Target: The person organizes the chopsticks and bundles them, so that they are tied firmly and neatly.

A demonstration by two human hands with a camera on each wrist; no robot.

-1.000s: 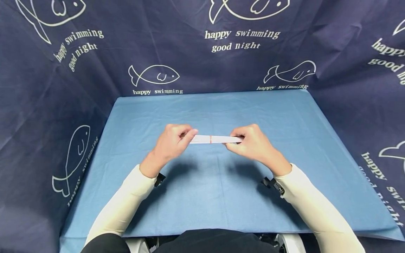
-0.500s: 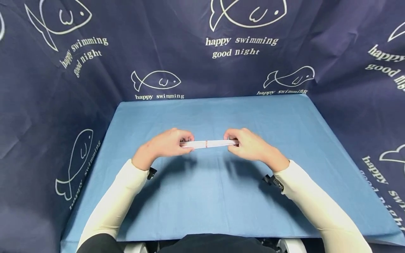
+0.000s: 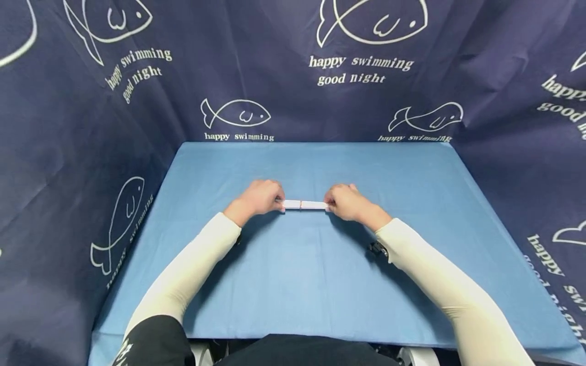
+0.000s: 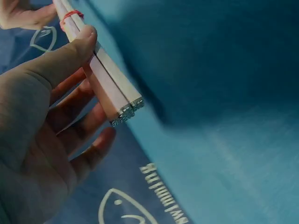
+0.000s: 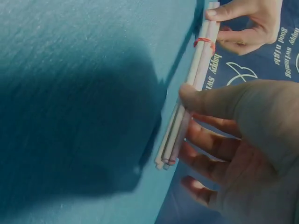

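Note:
A bundle of pale chopsticks [image 3: 306, 205] lies level across the head view, tied near its middle with a red rubber band [image 4: 72, 17]. My left hand [image 3: 263, 196] pinches the thicker, squared end, thumb on top and fingers beneath, as the left wrist view shows. At the other end, my right hand [image 3: 349, 202] grips the bundle between thumb and fingers. Thinner, rounded tips [image 5: 166, 163] stick out past this thumb in the right wrist view. The bundle is close over the blue cloth, its shadow just beneath.
A blue cloth [image 3: 293, 279] covers the table. Dark blue curtains [image 3: 293, 76] printed with white fish and lettering hang at the back and both sides. The person sits at the front edge, with a camera [image 3: 378, 249] under the right wrist.
Both hands have shifted their hold on the chopsticks and come lower, nearer the cloth. The left hand has moved slightly right and away from the person since half a second ago.

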